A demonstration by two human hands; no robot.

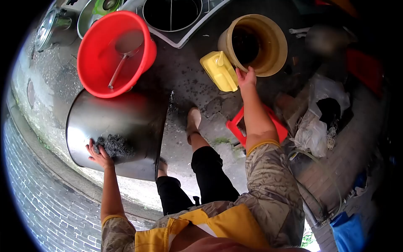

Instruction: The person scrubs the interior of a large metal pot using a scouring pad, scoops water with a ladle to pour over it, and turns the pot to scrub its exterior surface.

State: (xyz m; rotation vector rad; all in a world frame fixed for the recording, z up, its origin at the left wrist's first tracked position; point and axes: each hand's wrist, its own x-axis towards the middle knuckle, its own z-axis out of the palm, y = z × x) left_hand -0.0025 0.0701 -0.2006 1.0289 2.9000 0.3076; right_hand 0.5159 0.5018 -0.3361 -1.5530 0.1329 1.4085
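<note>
The steel-wool scrubber (113, 145) lies against the curved side of a large metal pot (126, 113), just to the right of the left hand (100, 156) and slightly ahead of it, on the thumb side. The left hand is plainly the nearer one; its fingers are spread apart on the metal, with the thumb side meeting the scrubber's edge rather than closing around it. The pot rests on its side on the ground, to the left of the person's legs, its long axis apparently running crosswise, left to right; its open end is not clearly visible. Well apart from the scrubber, forward and to the right, the right hand (247, 77) is clamped with thumb and fingers on the near rim of a beige bucket (272, 48). A yellow jug (220, 72) is just to the left of that rim. Beyond the pot, a red basin (95, 52) with a long-handled strainer (119, 71) in it overlaps the pot's far edge in this view; whether they touch is unclear.
</note>
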